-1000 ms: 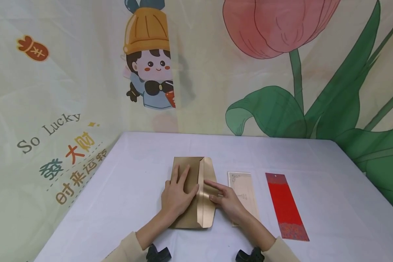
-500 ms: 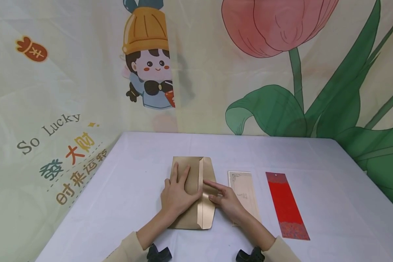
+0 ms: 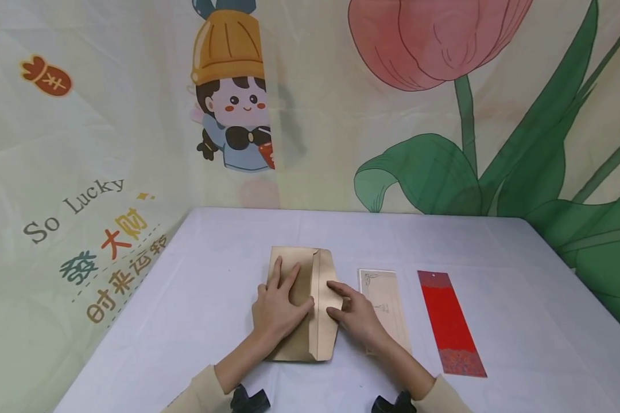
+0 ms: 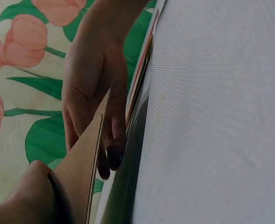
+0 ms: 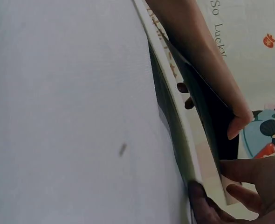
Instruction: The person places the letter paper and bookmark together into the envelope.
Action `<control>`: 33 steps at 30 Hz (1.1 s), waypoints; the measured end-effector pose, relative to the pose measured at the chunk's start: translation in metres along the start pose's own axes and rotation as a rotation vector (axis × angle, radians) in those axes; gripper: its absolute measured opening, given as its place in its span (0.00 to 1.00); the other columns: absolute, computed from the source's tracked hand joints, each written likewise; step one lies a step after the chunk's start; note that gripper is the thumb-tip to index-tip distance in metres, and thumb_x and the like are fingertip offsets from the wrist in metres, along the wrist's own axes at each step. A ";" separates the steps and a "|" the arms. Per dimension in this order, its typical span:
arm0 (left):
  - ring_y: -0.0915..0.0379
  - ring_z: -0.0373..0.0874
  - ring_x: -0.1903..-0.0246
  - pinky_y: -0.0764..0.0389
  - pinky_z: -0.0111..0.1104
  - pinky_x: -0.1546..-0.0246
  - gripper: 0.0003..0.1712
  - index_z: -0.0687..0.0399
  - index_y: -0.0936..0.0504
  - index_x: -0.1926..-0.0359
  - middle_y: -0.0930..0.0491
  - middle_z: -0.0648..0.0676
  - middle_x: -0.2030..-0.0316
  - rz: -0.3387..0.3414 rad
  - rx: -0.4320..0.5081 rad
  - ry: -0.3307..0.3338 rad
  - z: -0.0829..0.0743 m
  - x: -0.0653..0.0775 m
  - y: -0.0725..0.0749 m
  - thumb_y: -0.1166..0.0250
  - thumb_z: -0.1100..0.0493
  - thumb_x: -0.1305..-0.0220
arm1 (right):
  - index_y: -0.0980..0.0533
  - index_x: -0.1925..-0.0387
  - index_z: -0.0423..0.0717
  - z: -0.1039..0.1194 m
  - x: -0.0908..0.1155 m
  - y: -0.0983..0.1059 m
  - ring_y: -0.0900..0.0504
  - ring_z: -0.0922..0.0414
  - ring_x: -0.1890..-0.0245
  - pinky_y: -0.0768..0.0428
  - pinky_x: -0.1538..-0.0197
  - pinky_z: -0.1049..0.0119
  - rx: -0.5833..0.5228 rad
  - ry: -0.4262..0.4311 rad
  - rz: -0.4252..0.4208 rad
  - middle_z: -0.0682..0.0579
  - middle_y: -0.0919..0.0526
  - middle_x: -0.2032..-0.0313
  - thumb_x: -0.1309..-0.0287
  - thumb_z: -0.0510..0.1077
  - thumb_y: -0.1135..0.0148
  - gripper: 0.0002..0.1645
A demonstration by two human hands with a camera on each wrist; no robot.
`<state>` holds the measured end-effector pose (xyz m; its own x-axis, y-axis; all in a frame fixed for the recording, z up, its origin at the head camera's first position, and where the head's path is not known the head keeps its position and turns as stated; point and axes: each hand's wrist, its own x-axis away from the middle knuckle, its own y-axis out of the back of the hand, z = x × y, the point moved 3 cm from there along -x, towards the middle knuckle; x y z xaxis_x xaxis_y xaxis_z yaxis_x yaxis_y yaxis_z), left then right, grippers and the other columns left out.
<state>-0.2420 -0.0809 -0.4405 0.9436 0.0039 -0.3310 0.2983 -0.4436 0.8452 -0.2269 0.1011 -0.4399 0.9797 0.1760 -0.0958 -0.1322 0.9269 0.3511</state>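
Observation:
A gold-brown envelope (image 3: 305, 267) with its long flap (image 3: 322, 338) folded out to the right is between the two hands. My left hand (image 3: 276, 312) grips its left part, with the thumb and two fingers spread on top. In the right wrist view, two left fingertips (image 5: 189, 102) show under the dark side of the envelope (image 5: 207, 112). My right hand (image 3: 359, 315) pinches the flap's outer edge, thumb and index fingertip on top. The left wrist view shows other right fingers behind the envelope (image 4: 79, 172), which stands raised at a slant over the table.
Right of the envelope lies a pale beige card (image 3: 384, 298) with fine dark print, partly under the right forearm. Farther right is a red strip (image 3: 452, 321) with patterned ends and a small hole. A white cloth covers the table (image 3: 522, 275); printed curtains hang behind.
The left thumb reached right to the flap's crease, then drew back left. The right fingers have shifted along the flap toward its outer edge. The flap now looks paler and less shiny.

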 end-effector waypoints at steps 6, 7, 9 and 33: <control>0.38 0.52 0.69 0.39 0.34 0.84 0.42 0.27 0.35 0.36 0.52 0.46 0.30 0.045 -0.028 0.034 0.002 -0.001 -0.004 0.42 0.34 0.58 | 0.34 0.40 0.38 0.007 0.025 0.038 0.31 0.43 0.48 0.32 0.48 0.47 0.396 -0.027 -0.248 0.36 0.29 0.46 0.48 0.40 0.37 0.33; 0.37 0.52 0.69 0.39 0.34 0.85 0.42 0.27 0.35 0.36 0.52 0.46 0.30 0.051 -0.031 0.039 0.002 -0.001 -0.004 0.42 0.34 0.58 | 0.35 0.39 0.37 0.004 0.029 0.044 0.34 0.41 0.46 0.35 0.46 0.44 0.424 -0.051 -0.275 0.35 0.31 0.45 0.48 0.41 0.37 0.34; 0.37 0.53 0.68 0.39 0.34 0.84 0.42 0.27 0.35 0.36 0.51 0.46 0.30 0.065 -0.040 0.048 0.003 -0.002 -0.004 0.43 0.34 0.58 | 0.36 0.40 0.34 -0.007 0.033 0.053 0.37 0.38 0.44 0.39 0.44 0.41 0.462 -0.077 -0.331 0.32 0.33 0.44 0.48 0.42 0.37 0.35; 0.37 0.54 0.69 0.38 0.34 0.84 0.42 0.30 0.35 0.35 0.48 0.49 0.31 0.103 -0.045 0.039 0.003 -0.003 -0.014 0.44 0.34 0.57 | 0.27 0.44 0.39 -0.047 0.034 0.053 0.46 0.39 0.35 0.59 0.36 0.42 0.619 -0.036 -0.409 0.34 0.39 0.37 0.47 0.44 0.37 0.28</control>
<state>-0.2492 -0.0777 -0.4527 0.9742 -0.0044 -0.2258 0.2049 -0.4030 0.8920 -0.2077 0.1722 -0.4686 0.9382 -0.1639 -0.3047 0.3429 0.5581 0.7556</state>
